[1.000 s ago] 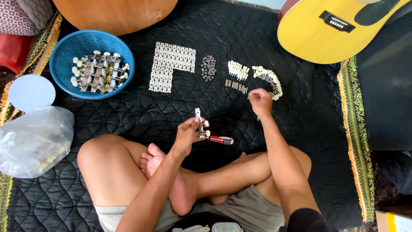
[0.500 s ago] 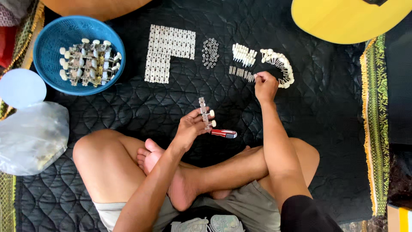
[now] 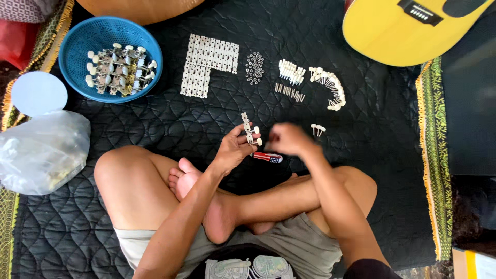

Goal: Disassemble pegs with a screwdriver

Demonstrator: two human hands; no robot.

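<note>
I sit cross-legged on a black quilted mat [image 3: 170, 124]. My left hand [image 3: 233, 150] holds a small metal tuner plate [image 3: 249, 129] with white knobs, upright above my foot. My right hand [image 3: 289, 138] is blurred, just right of the plate; whether it holds a small part I cannot tell. A red-handled screwdriver [image 3: 267, 156] lies on the mat under the hands. Beyond them lie white plates in rows [image 3: 206, 64], a pile of small rings [image 3: 254, 67], short pegs [image 3: 291, 72] and a curved row of white-knobbed pins [image 3: 330, 88]. A few pins [image 3: 317, 128] lie beside my right hand.
A blue basket [image 3: 72, 51] with several assembled tuner sets stands at the back left. A white round lid [image 3: 39, 93] and a clear plastic bag [image 3: 44, 150] lie left of my knee. A yellow guitar body [image 3: 408, 31] rests at the back right.
My right hand has come back from the curved row of pins to just beside the tuner plate. A few pins now lie apart on the mat. My left hand stays put.
</note>
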